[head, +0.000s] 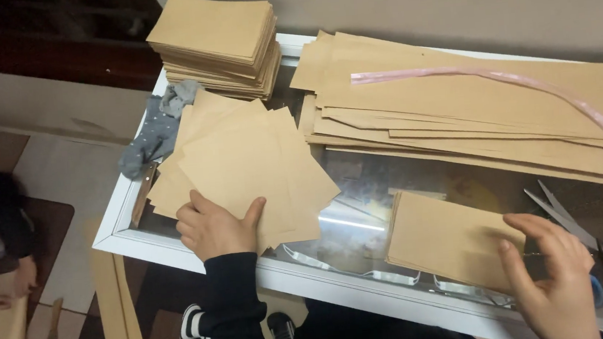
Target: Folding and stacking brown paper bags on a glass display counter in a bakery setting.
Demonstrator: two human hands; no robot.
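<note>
My left hand (213, 228) lies flat on the near corner of a fanned pile of square brown paper sheets (249, 156) on a glass-topped table, thumb spread over the top sheet. My right hand (552, 271) rests with open fingers on the right end of a small stack of folded brown paper pieces (442, 236) near the table's front edge. Neither hand grips anything.
A tall neat stack of brown paper (221, 42) stands at the back left, long brown sheets (486, 113) with a pink plastic strip (527, 84) lie at the back right. Scissors (575, 222) lie right of my right hand. A grey sock (156, 131) hangs at the white table frame (121, 232).
</note>
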